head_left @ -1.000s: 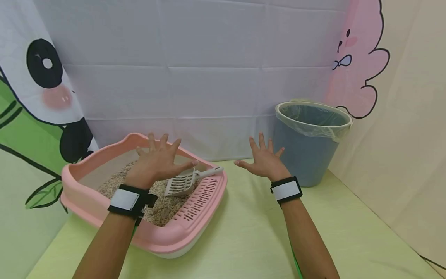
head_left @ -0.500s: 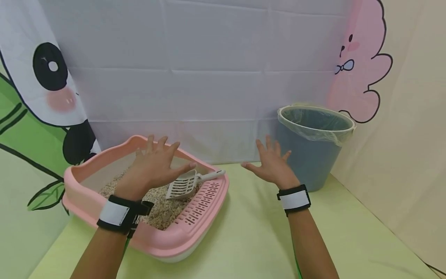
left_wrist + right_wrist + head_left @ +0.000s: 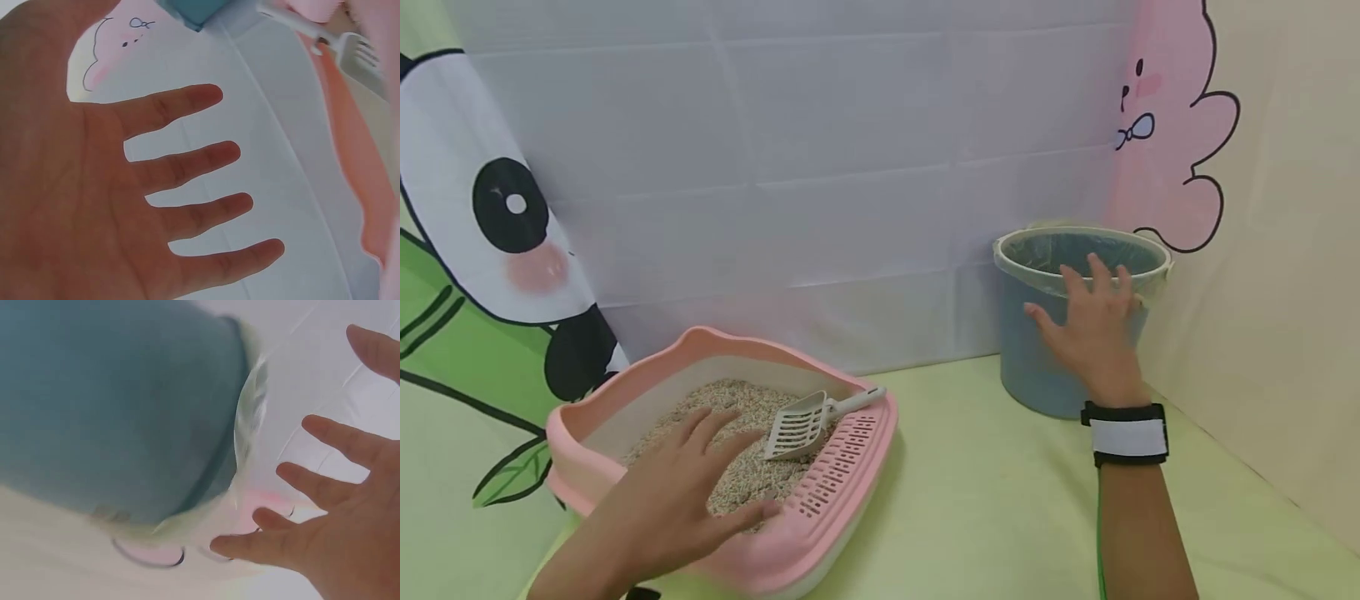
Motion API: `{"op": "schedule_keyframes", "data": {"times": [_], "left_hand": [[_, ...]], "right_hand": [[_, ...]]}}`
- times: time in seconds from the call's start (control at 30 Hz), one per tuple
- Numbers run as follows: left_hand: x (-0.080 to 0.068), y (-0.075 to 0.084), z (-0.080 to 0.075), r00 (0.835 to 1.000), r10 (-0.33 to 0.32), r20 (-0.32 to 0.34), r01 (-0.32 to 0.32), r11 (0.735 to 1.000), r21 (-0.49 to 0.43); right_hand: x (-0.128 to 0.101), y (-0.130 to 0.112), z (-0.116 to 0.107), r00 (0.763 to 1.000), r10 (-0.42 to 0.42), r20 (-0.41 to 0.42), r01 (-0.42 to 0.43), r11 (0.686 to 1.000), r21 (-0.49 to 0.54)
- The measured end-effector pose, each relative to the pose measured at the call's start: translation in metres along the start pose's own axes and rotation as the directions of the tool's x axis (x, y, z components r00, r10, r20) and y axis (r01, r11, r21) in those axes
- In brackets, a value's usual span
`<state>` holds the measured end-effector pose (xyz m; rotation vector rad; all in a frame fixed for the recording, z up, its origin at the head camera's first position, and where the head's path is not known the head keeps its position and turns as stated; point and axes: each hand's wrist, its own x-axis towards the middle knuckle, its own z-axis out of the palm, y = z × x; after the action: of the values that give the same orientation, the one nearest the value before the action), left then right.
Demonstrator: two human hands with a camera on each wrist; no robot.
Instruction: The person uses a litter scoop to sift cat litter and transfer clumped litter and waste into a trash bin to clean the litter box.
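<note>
A pink litter box [image 3: 805,550] with sandy litter [image 3: 730,400] stands at the left. Its grey slotted litter scoop [image 3: 797,429] lies on the litter, handle resting across the perforated pink rim. My left hand [image 3: 670,500] hovers over the box's near side, fingers spread and holding nothing; the left wrist view shows its bare palm [image 3: 94,181]. At the right my right hand [image 3: 1097,337] is in front of a blue bin [image 3: 1030,358], fingers spread, overlapping its rim in the head view. The right wrist view shows this hand's fingers apart beside the bin's lined edge [image 3: 247,425].
A clear plastic liner [image 3: 1037,279] is folded over the bin's pale rim. The pale green tabletop [image 3: 947,483] runs between box and bin. Behind hangs a grey-white cloth [image 3: 850,183] with cartoon figures, and a cream wall [image 3: 1292,333] borders the right side.
My right hand has moved right and up toward the bin's rim. My left hand has come back and down, nearer the box's front side. The head view has tilted slightly.
</note>
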<state>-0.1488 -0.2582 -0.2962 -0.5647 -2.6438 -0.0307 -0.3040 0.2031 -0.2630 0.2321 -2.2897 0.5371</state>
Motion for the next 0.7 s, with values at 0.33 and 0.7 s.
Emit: {"op": "schedule_keyframes", "data": {"times": [0.33,0.7], "left_hand": [[-0.056,-0.042,0.064,0.996,-0.069,0.051,0.069,0.998,0.009],[-0.08,-0.082,0.11,0.961,0.128,-0.243,-0.158,0.982,-0.107]], "right_hand": [[0.006,0.062,-0.033,0.961,0.269,0.062,-0.273,0.96,0.068],[0.006,0.087,0.005,0.916,0.386,0.109,-0.4,0.869,0.292]]}}
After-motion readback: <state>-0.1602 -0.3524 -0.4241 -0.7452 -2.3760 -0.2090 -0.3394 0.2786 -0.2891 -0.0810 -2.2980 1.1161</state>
